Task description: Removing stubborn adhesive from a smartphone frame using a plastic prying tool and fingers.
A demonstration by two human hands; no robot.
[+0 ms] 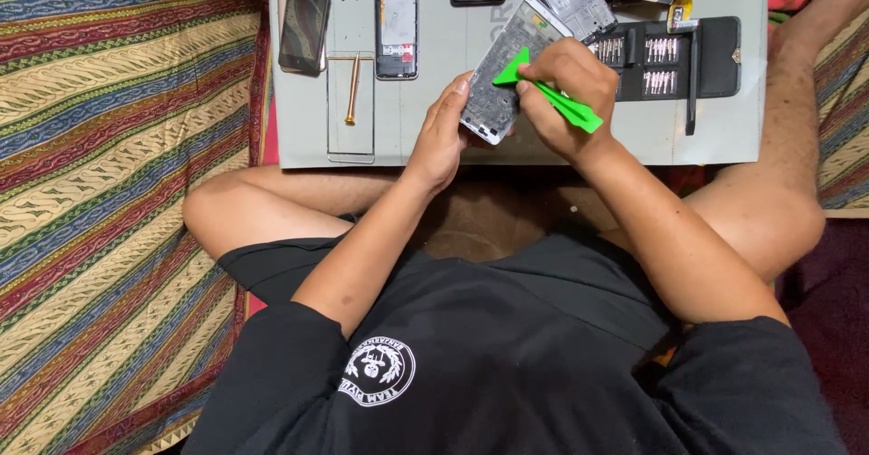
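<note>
A: Striped patterned cloth [109, 147] covers the floor; on it, a grey work mat [724, 138]. List what lies on the mat.

B: Item one: dark phone [304, 28], screen up, far left. Item two: opened phone [396, 31], back removed, insides showing. Item three: brass-coloured rod [352, 88], just below and between those two. Item four: black bit case [665, 57], open, rows of driver bits, to the right. More phone parts crowd the top edge; too cut off to sort.

A: And the hands?

B: Left hand [444, 134]: closed around the lower edge of a phone frame [507, 70], holding it tilted above the mat's near edge. Right hand [566, 93]: fingers pinched together on a green plastic pry tool [552, 93], whose pointed end lies against the frame's right side.

A: Step in hand?

B: By my reading, prying: the tool's tip sits at the frame's edge, as if working a seam. Whether any part has lifted, I cannot tell.

A: What would the next move call for?

B: A firm left-hand grip so the frame does not twist, and shallow, sliding pressure from the tool along the edge, not a deep lever, since thin plastic and glass crack easily.
</note>
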